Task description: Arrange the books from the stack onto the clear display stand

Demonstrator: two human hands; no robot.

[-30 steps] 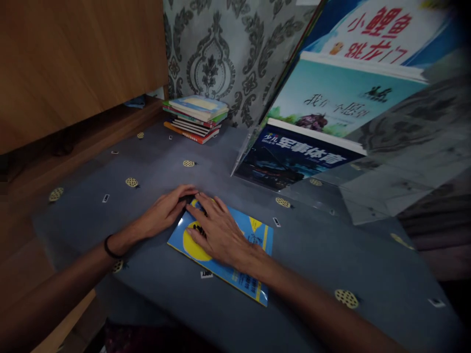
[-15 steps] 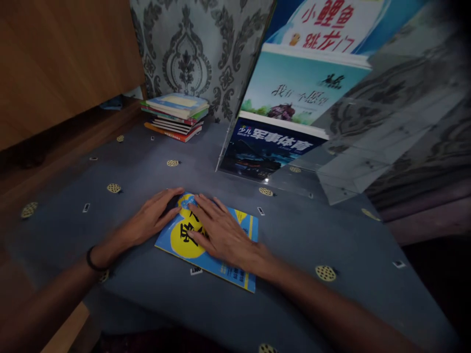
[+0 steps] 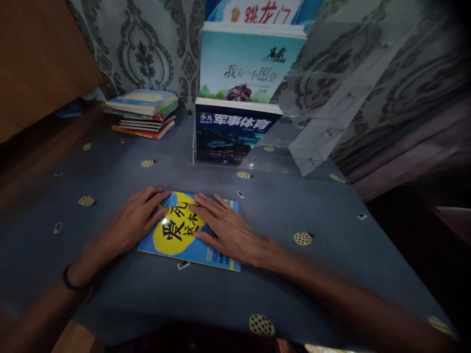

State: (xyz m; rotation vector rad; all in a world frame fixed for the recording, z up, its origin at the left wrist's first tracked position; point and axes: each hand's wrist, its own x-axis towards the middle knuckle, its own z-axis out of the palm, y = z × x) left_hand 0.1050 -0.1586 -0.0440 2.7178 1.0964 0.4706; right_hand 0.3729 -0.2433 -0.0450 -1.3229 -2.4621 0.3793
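A blue and yellow book (image 3: 176, 242) with black characters on its cover lies flat on the grey-blue tablecloth in front of me. Over its right half rests my right hand (image 3: 230, 230), palm down with fingers stretched out. My left hand (image 3: 138, 218) is at the book's upper left edge, its fingertips touching the cover and its fingers extended. Neither hand grips the book. A dark band (image 3: 71, 279) circles my left wrist.
A clear stand (image 3: 314, 142) at the back holds a dark blue book (image 3: 228, 135), a teal book (image 3: 246, 68) and a partly cropped one above. A stack of several books (image 3: 142, 115) is at the back left. Patterned wallpaper (image 3: 145, 54) and a wooden panel (image 3: 40, 63) are behind.
My view has turned and shifted rightward, so the stand and stack appear further left. My right hand has slid slightly rightward on the cover, uncovering more characters. Both hands stay on the book.
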